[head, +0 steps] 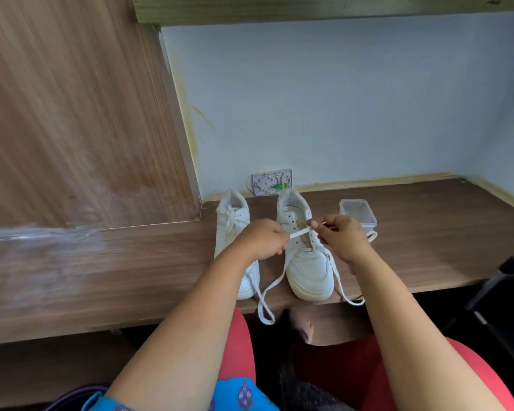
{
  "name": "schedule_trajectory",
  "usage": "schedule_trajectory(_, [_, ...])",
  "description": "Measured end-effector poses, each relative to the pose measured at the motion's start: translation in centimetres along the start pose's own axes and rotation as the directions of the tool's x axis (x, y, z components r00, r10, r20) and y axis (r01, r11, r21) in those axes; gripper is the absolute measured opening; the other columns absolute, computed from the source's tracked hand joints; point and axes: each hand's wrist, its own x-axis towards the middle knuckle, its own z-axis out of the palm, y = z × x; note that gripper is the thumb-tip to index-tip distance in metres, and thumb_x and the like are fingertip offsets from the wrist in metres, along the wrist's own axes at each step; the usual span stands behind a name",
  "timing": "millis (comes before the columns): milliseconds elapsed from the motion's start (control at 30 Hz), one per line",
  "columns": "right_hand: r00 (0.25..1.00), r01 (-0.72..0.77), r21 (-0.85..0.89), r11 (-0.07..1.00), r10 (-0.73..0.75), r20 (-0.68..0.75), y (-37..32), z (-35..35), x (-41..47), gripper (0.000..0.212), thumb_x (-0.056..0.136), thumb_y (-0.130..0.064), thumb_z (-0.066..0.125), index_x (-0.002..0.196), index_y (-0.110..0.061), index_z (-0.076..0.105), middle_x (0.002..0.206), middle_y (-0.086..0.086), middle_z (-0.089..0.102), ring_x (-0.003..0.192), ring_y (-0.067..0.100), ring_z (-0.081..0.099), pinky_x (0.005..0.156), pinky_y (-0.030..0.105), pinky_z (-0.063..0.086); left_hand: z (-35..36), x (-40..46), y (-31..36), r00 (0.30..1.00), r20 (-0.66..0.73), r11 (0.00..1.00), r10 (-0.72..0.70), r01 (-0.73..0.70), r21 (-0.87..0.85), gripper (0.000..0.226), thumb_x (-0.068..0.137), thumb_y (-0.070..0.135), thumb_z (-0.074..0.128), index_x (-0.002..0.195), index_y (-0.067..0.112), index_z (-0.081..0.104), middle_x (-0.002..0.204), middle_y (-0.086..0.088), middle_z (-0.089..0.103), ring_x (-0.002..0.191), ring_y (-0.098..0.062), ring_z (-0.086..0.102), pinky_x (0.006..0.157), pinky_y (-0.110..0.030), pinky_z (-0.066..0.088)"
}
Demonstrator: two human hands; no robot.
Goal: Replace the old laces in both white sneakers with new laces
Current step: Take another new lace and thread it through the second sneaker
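Two white sneakers stand on the brown wooden desk (pixel 131 262), toes toward me. The left sneaker (pixel 233 221) is laced at its upper eyelets. The right sneaker (pixel 306 262) has most eyelets bare, with a white lace (pixel 299 232) through its lower eyelets. My left hand (pixel 263 240) and my right hand (pixel 343 238) pinch one stretch of this lace taut above the right sneaker, my right fingers near its tip. The lace's loose ends (pixel 264 307) hang over the desk's front edge on both sides of the shoe.
A clear plastic container (pixel 358 212) sits right of the sneakers, with another white lace (pixel 373 235) beside it. A white wall plate (pixel 272 183) is behind the shoes. A wooden panel (pixel 72 114) rises at left. A black chair part (pixel 502 292) stands at right.
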Motion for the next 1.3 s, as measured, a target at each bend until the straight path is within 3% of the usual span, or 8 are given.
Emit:
schedule_trajectory(200, [0.996,0.079,0.107,0.991,-0.075,-0.04,-0.5,0.7,-0.6,0.018,0.074,-0.015,0.082,0.085,-0.008,0.07,0.075,0.003,0.067,0.067,0.009,0.061,0.068,0.021,0.053,1.2,0.7,0.6,0.987,-0.124,0.993,0.105,-0.111,-0.044,0.038,0.095,0.034,0.058,0.128,0.016,0.057,0.118,0.001,0.064,0.11,-0.016,0.059,0.089,-0.027,0.045])
schedule_trajectory(333, [0.998,0.056,0.148,0.987,-0.054,-0.015,-0.4,0.4,-0.3,0.012,0.08,-0.012,0.077,0.086,-0.004,0.071,0.074,0.005,0.071,0.066,0.008,0.064,0.063,0.018,0.05,2.7,1.8,0.3,0.969,-0.17,0.959,0.177,-0.208,-0.19,0.01,0.091,0.03,0.064,0.085,0.027,0.071,0.083,0.007,0.072,0.089,-0.022,0.067,0.09,-0.048,0.053])
schedule_trajectory(433, [1.0,0.007,0.186,0.982,-0.011,0.018,-0.1,0.2,0.2,0.013,0.093,-0.012,0.061,0.091,-0.002,0.07,0.077,0.007,0.073,0.072,0.012,0.068,0.065,0.019,0.052,3.0,2.3,-0.2,0.981,-0.166,0.949,0.098,-0.143,-0.283,0.014,0.091,0.02,0.067,0.077,0.022,0.071,0.07,0.007,0.068,0.078,-0.017,0.064,0.088,-0.044,0.054])
schedule_trajectory(600, [0.978,0.11,-0.468,0.877,-0.179,-0.104,0.7,0.4,1.8,0.007,0.089,-0.018,0.066,0.092,-0.012,0.064,0.079,0.002,0.067,0.075,0.017,0.062,0.066,0.024,0.044,4.0,2.8,-0.4,0.983,-0.182,0.999,0.039,-0.042,-0.012,0.021,0.096,0.015,0.047,0.09,0.006,0.065,0.094,-0.011,0.065,0.092,-0.03,0.061,0.083,-0.042,0.05])
schedule_trajectory(833, [0.995,0.095,-0.681,0.726,-0.089,0.044,1.3,1.6,3.6,0.028,0.079,-0.018,0.069,0.105,-0.01,0.064,0.094,0.01,0.069,0.084,0.024,0.064,0.065,0.025,0.043,5.7,3.3,-0.3,0.963,-0.237,0.971,0.126,-0.071,0.228,0.021,0.098,0.018,0.043,0.1,0.004,0.059,0.102,-0.012,0.062,0.097,-0.027,0.057,0.07,-0.03,0.038])
schedule_trajectory(933, [1.0,0.019,-0.645,0.764,-0.003,0.026,1.4,0.7,4.2,0.017,0.081,-0.009,0.062,0.096,-0.002,0.068,0.091,0.012,0.07,0.083,0.024,0.067,0.069,0.028,0.053,6.3,3.6,-0.9,0.948,-0.267,0.962,0.172,-0.103,0.253,0.017,0.097,0.017,0.046,0.095,0.005,0.057,0.099,-0.011,0.059,0.094,-0.026,0.057,0.071,-0.032,0.042])
schedule_trajectory(1100, [0.97,-0.215,-0.243,0.946,0.235,0.058,1.9,-0.6,4.8,0.006,0.083,0.002,0.067,0.086,-0.003,0.069,0.079,0.012,0.068,0.065,0.018,0.066,0.074,0.032,0.06,6.7,4.1,-0.9,0.919,-0.27,0.927,0.288,-0.197,0.32,0.017,0.098,0.017,0.045,0.099,0.003,0.055,0.105,-0.011,0.052,0.089,-0.027,0.055,0.07,-0.035,0.043])
schedule_trajectory(1300, [0.96,-0.252,-0.223,0.942,0.272,0.064,2.6,-0.5,4.8,0.008,0.089,-0.008,0.065,0.096,-0.009,0.068,0.086,0.009,0.071,0.078,0.021,0.069,0.08,0.038,0.059,7.3,3.9,-0.8,0.896,-0.253,0.846,0.364,-0.205,0.492,0.015,0.088,-0.004,0.05,0.098,0.005,0.055,0.116,-0.008,0.037,0.066,-0.024,0.047,0.053,-0.033,0.036])
